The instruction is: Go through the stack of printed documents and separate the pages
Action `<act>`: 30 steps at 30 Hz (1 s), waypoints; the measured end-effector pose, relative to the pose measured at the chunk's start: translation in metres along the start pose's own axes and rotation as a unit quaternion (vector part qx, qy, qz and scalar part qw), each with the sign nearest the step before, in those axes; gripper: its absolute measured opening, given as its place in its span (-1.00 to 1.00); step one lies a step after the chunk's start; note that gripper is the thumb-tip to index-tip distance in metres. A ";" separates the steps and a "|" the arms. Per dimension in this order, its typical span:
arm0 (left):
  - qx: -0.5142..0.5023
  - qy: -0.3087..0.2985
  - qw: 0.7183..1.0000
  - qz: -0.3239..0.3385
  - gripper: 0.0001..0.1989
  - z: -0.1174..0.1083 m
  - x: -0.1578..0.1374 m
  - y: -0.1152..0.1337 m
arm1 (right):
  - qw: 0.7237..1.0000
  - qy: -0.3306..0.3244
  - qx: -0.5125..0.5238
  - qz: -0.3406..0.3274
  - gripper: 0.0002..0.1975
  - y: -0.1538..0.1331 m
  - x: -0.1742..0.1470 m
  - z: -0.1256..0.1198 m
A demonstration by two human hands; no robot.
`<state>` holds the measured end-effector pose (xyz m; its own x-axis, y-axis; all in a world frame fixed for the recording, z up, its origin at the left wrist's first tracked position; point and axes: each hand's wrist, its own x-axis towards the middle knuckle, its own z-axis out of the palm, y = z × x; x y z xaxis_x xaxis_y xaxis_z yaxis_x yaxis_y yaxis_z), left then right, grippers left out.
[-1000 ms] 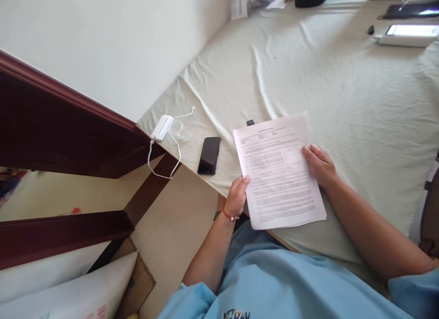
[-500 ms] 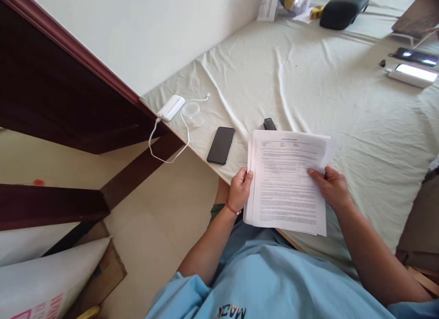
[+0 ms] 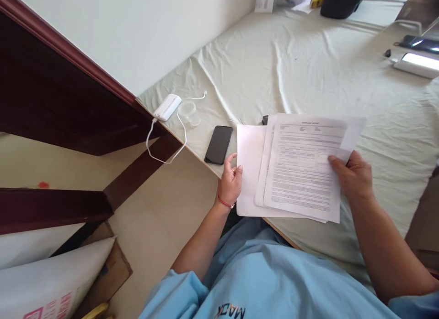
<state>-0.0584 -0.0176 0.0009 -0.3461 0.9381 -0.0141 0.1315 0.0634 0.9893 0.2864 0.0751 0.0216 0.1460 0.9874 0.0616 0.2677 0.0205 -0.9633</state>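
Several printed sheets of paper (image 3: 302,172) are fanned out above the near edge of the cloth-covered table. Gripping their right side is my right hand (image 3: 356,175), thumb on top of the print. My left hand (image 3: 231,181), with a red string on its wrist, pinches the left edge of a white sheet (image 3: 248,172) that sticks out blank from under the others. Just beyond that hand lies a dark smartphone (image 3: 218,145), face up. A small black object (image 3: 265,120) is mostly covered by the papers' top edge.
A white power bank (image 3: 167,107) with a looped white cable (image 3: 148,147) and a clear plastic cup (image 3: 187,109) sit at the table's left corner. At the back are a black case (image 3: 345,3) and a yellow item (image 3: 317,0). Lit white lamp (image 3: 418,65) on the right.
The stack has spread apart: my right hand has carried the printed sheets to the right and up, while my left hand has moved slightly left, exposing the blank sheet.
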 end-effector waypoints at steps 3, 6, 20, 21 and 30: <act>0.063 0.019 0.997 0.028 -0.52 0.001 0.002 0.002 | 0.996 -0.006 0.083 0.040 -0.67 0.002 0.005 0.005; 0.098 0.015 0.995 0.020 -0.71 0.002 0.000 0.006 | 0.990 -0.048 0.120 0.057 -0.65 0.004 0.004 0.016; 0.079 -0.049 0.995 0.025 -0.50 0.007 -0.003 0.009 | 0.992 -0.112 0.050 0.032 -0.66 0.017 -0.012 0.027; 0.068 -0.035 0.997 0.013 -0.51 0.007 -0.003 0.007 | 0.994 -0.109 0.017 0.022 -0.65 0.018 -0.012 0.027; -0.036 0.006 0.998 -0.053 -0.55 0.010 -0.007 0.000 | 0.978 -0.050 -0.193 -0.055 -0.67 0.000 -0.013 0.023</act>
<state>-0.0470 -0.0209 -0.0005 -0.3653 0.9234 -0.1176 0.0260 0.1364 0.9903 0.2623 0.0658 0.0145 0.0072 0.9934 0.1142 0.6189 0.0853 -0.7808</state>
